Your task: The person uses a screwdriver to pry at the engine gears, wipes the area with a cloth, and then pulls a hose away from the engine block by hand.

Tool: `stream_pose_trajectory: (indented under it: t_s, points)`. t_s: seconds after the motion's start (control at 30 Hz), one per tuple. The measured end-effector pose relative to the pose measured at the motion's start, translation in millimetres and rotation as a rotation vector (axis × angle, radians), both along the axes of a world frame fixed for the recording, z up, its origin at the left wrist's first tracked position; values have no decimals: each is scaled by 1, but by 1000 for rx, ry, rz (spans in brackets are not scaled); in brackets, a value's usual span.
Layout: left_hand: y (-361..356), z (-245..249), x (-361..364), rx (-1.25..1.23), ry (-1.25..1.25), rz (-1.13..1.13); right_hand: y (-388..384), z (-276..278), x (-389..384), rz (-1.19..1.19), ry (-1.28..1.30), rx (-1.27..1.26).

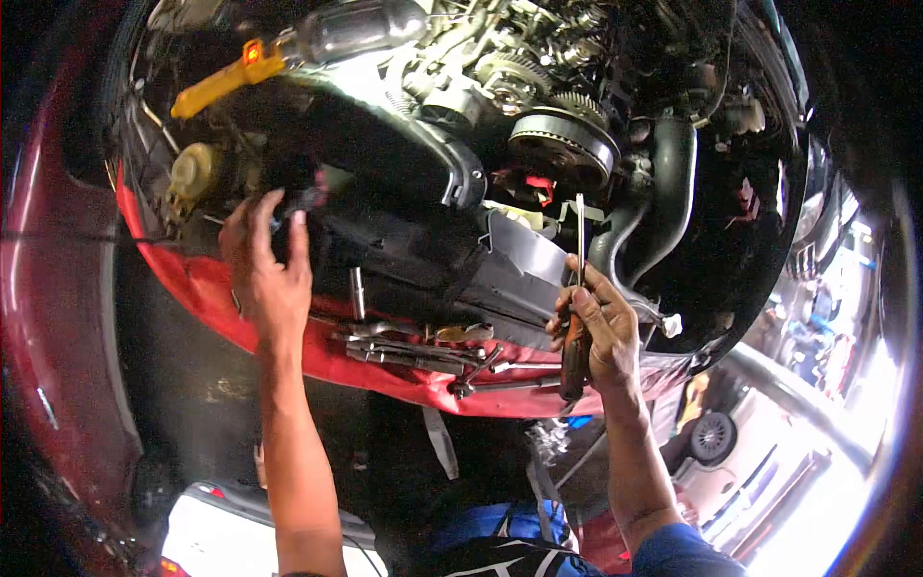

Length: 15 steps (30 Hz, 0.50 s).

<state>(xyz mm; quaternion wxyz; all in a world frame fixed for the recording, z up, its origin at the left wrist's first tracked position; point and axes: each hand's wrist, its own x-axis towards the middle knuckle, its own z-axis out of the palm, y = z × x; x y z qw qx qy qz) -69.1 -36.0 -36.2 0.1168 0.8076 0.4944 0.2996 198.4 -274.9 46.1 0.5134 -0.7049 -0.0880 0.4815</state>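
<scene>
My right hand is closed around the handle of a screwdriver, its metal shaft pointing up toward the engine. Just above the tip sits a toothed pulley in the engine bay. Over the left side of the bay, my left hand is raised with thumb and fingers curved about a dark, blurred object that has a reddish patch. What that object is, I cannot make out. A black hose runs to the right of the screwdriver.
Several wrenches and sockets lie on the red front edge of the car. A lit work lamp with a yellow handle rests at the upper left. A yellowish reservoir is below it. Other cars stand behind and at the left.
</scene>
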Motion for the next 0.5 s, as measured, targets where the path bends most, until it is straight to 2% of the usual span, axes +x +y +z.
stream_pose_trajectory:
  t_s: [0.13, 0.23, 0.37, 0.5]
  points:
    - [5, 26, 10, -109, -247, 137, -18, -18, 4, -128, -96, 71]
    - [7, 55, 43, -204, -279, -71, -24, -36, 0, -219, -192, 103]
    - [23, 76, 114, -130, 48, -537, -25, -50, -4, -272, -265, 150]
    - [61, 35, 182, 86, 309, -897, -35, -67, -7, -298, -374, 121]
